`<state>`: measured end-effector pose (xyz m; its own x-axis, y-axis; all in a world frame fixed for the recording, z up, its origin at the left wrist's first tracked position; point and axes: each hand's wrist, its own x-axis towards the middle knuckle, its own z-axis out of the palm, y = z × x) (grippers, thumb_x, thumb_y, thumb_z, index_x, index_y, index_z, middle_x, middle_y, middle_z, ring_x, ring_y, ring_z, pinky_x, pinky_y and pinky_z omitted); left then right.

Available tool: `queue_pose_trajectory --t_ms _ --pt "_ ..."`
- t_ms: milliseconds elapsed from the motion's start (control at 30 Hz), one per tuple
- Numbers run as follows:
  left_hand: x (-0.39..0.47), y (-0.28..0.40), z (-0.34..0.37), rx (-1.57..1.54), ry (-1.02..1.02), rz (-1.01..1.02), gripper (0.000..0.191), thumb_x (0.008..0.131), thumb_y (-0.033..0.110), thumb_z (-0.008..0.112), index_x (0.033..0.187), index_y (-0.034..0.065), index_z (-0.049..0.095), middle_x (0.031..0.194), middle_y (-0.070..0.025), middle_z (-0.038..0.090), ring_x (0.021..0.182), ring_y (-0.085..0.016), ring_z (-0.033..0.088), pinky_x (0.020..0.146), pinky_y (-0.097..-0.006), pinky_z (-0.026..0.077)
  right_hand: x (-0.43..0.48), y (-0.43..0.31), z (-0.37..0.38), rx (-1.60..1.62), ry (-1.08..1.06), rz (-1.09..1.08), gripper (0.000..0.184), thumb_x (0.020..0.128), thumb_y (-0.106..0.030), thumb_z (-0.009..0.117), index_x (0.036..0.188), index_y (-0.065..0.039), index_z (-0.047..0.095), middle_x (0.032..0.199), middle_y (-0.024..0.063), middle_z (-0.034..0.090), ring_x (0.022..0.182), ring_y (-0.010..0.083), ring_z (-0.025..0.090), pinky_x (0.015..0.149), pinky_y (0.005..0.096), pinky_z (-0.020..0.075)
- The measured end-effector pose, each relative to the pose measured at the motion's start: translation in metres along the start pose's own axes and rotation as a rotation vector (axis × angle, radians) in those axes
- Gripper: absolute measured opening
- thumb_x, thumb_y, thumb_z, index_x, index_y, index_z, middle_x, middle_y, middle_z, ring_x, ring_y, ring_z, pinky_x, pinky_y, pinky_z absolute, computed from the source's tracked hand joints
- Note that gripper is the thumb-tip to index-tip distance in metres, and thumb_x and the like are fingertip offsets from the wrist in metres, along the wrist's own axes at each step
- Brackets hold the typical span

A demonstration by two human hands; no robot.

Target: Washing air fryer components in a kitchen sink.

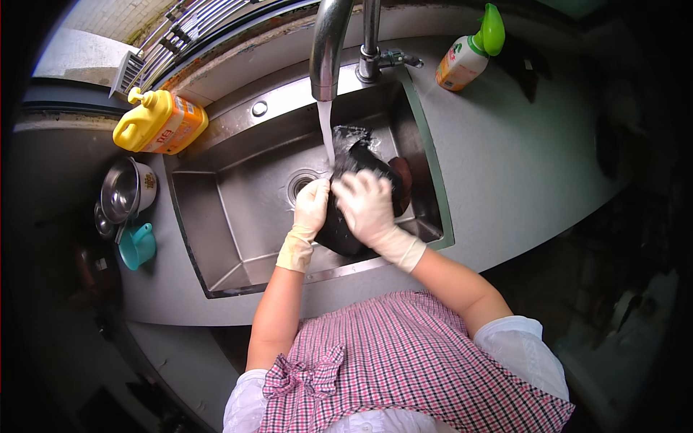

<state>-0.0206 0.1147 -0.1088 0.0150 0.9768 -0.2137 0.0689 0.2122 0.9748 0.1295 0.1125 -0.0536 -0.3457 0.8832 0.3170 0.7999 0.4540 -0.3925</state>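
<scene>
Water runs from the chrome faucet (pixel 326 65) onto a black, wet, pliable item (pixel 346 233) in the stainless steel sink (pixel 211 216). It may be cloth or plastic; the picture does not settle which. My left hand (pixel 312 203), in a pale rubber glove, pinches its left edge between closed fingers, near the drain (pixel 301 185). My right hand (pixel 368 205), gloved alike and blurred by motion, lies over the item with fingers spread; whether it grips is unclear. A reddish-brown object (pixel 401 184) shows at the right sink wall, partly hidden behind the black item.
A yellow pump jug (pixel 162 122) stands at the sink's left back corner. Metal bowls (pixel 120 189) and a turquoise dipper (pixel 138 246) sit on the left counter. A spray bottle with a green head (pixel 463 62) stands on the right counter (pixel 498 178).
</scene>
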Motion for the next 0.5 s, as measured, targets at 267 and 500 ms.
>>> queue_pose_trajectory --t_ms 267,500 --pt "-0.012 0.005 0.021 0.163 0.094 -0.02 0.03 0.093 0.024 0.045 0.086 -0.0025 0.059 0.07 -0.0036 0.058 0.068 -0.01 0.051 0.065 -0.0254 0.043 0.023 0.057 0.01 0.206 0.06 0.275 0.014 0.071 -0.021 0.062 0.084 -0.016 0.061 0.09 0.0013 0.052 0.09 0.0227 0.047 0.073 0.0375 0.0356" --pt "-0.008 -0.001 0.018 0.099 0.058 0.04 0.03 0.092 0.025 0.046 0.093 -0.0021 0.06 0.077 -0.006 0.06 0.071 -0.013 0.053 0.069 -0.0268 0.043 -0.002 0.008 0.007 0.148 0.055 0.056 0.01 0.067 -0.022 0.064 0.075 -0.015 0.061 0.086 0.0003 0.054 0.089 0.0225 0.048 0.074 0.0389 0.0351"
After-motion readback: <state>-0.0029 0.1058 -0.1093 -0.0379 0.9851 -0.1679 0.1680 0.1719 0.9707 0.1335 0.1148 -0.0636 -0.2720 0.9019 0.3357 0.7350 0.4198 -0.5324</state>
